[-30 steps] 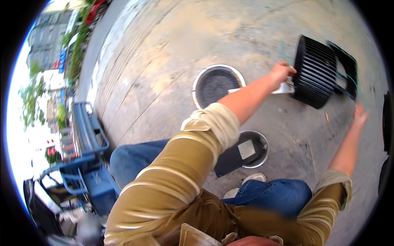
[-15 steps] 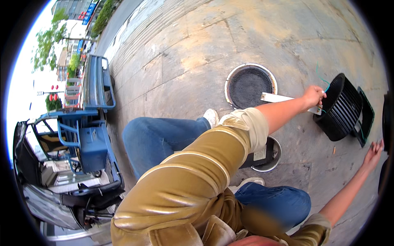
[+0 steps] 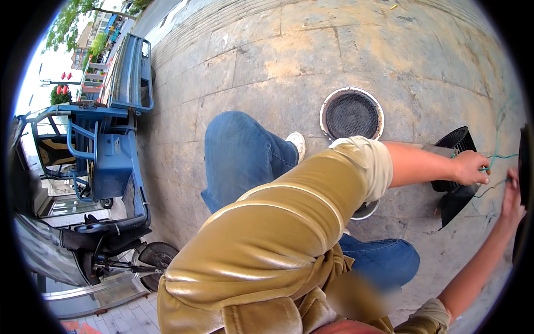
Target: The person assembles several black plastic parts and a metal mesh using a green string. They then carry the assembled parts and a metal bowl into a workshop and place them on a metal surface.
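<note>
Green wire [image 3: 503, 157], black drum [image 3: 459, 140]

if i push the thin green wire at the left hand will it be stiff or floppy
It would probably bend easily: the green wire is thin and runs in loose curves from the left hand. It likely weighs very little, being so slim.

- Left hand [image 3: 471, 168] at 3 o'clock, pinching a thin green wire [image 3: 505, 157]
- Right hand [image 3: 512, 201] just past it towards 4, up by the dark edge, can't tell what the fingers are doing
- Black ribbed drum [image 3: 461, 138] at 3, partly behind the left hand
- Round mesh-bottomed pan [image 3: 352, 115] on the pavement [image 3: 261, 83], 2 o'clock
- Blue cargo vehicle [image 3: 114, 167] parked at 9
</note>
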`<state>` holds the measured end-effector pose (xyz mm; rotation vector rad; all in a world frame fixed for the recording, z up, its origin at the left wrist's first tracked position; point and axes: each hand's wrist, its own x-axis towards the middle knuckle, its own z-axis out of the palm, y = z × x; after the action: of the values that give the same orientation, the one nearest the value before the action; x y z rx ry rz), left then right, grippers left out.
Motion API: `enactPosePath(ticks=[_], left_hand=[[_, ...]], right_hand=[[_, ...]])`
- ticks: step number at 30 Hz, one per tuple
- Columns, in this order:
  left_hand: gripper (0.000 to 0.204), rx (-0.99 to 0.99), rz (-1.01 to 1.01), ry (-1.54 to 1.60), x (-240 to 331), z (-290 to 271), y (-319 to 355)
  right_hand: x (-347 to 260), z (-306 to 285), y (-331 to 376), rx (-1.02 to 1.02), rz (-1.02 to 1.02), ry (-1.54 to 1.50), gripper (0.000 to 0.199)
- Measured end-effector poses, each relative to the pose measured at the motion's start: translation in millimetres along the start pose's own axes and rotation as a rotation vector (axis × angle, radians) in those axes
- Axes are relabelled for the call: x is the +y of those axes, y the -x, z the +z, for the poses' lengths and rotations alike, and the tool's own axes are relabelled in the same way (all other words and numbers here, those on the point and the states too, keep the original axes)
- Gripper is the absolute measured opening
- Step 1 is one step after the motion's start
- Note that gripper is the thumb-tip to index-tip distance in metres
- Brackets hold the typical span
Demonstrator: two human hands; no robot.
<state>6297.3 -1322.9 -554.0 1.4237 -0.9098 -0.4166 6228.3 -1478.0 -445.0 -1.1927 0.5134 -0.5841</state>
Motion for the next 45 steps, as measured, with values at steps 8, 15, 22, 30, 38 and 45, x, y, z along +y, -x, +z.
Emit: enactPosePath(ticks=[8,15,22,30,38,45], left_hand=[[0.019,-0.143,-0.185,0.205,8.0,6.4,-12.5],[0.036,-0.322,-0.472,0.314,13.9,-20.0,-26.6],[0.032,-0.287,-0.576,0.374,9.7,-22.2,-27.4],[0.021,-0.321,0.330,-0.518,14.1,2.1,-10.8],[0.032,-0.921,-0.100,-1.210,27.5,9.5,-46.8],[0.031,-1.227,-0.150,-1.269,37.3,9.6,-71.6]], right_hand=[[51.8,47.8,9.8,-0.240,0.190,-0.276,0.037],[125.2,-17.0,60.0,0.234,-0.357,0.506,0.037],[156.0,-20.9,93.4,0.251,-0.343,0.655,0.020],[160.9,-27.0,73.3,0.293,-0.367,0.681,0.021],[138.0,-25.4,92.4,0.220,-0.250,0.740,0.014],[151.5,-14.8,95.3,0.497,-0.201,1.112,0.019]])
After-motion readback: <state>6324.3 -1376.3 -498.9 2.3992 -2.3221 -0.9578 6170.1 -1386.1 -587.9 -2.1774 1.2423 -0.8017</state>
